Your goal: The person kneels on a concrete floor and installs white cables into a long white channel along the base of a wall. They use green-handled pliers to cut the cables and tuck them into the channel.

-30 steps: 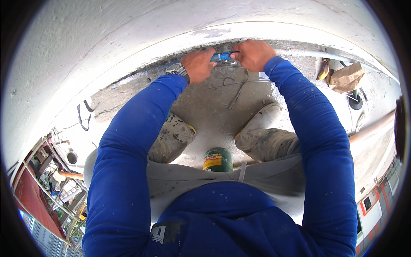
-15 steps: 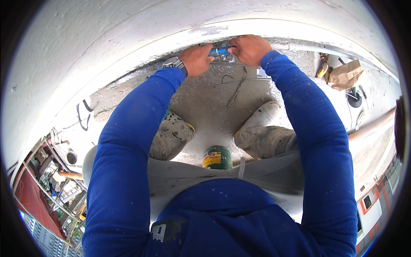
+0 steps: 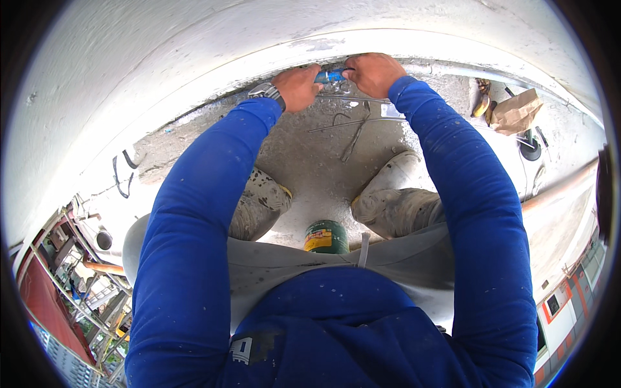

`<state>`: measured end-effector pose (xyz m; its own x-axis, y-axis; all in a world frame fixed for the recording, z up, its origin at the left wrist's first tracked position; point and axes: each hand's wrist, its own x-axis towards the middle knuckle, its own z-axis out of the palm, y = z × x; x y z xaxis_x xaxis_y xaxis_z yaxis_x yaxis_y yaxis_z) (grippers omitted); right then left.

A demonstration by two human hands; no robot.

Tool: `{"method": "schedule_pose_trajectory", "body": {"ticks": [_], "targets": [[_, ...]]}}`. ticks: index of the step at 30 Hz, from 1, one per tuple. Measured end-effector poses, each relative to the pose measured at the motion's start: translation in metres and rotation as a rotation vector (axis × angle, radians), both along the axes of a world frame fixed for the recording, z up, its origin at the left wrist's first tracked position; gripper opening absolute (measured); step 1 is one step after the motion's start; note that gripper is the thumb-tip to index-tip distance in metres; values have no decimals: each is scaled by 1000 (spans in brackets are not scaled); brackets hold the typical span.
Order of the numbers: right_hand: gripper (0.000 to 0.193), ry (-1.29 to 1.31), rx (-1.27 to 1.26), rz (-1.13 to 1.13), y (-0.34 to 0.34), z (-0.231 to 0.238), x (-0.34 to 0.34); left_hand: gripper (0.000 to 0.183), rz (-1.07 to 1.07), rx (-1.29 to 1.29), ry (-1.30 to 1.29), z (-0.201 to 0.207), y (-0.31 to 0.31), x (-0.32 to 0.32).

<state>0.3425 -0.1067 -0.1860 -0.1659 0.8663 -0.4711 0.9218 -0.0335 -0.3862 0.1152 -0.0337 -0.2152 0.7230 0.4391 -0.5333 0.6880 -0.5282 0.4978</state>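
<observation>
**Blue pipe piece gripped at the foot of the white wall**

Containers: a green can with a yellow-patched label stands on the floor between your legs; its near part is cut off by your trousers, and its contents cannot be told. A crumpled brown paper bag lies to your right, just beside some bananas; what it holds, if anything, cannot be seen. Near the bag is a black round object, kind not determined.

Hands: your left hand, with a watch at the wrist, is closed around the left end of the blue piece. Your right hand is closed on its right end, thumb and fingers drawn together. The hands are near each other but apart, and the blue middle shows between them. A pale pipe runs along the wall foot to the right of your right hand; whether it joins the blue piece cannot be told. Thin metal rods lie on the floor on your side of the hands.
</observation>
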Motion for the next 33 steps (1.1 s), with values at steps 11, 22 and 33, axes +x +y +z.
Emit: {"method": "schedule_pose_trajectory", "body": {"ticks": [11,22,33], "targets": [[35,-94,-25,14,-6,18,-10,51,38,55,167,16,-8,8],[45,-135,104,17,-40,108,13,50,-201,151,370,135,6,-29],[42,27,323,-54,-93,241,-4,45,-111,246,-77,316,-37,-127]]}}
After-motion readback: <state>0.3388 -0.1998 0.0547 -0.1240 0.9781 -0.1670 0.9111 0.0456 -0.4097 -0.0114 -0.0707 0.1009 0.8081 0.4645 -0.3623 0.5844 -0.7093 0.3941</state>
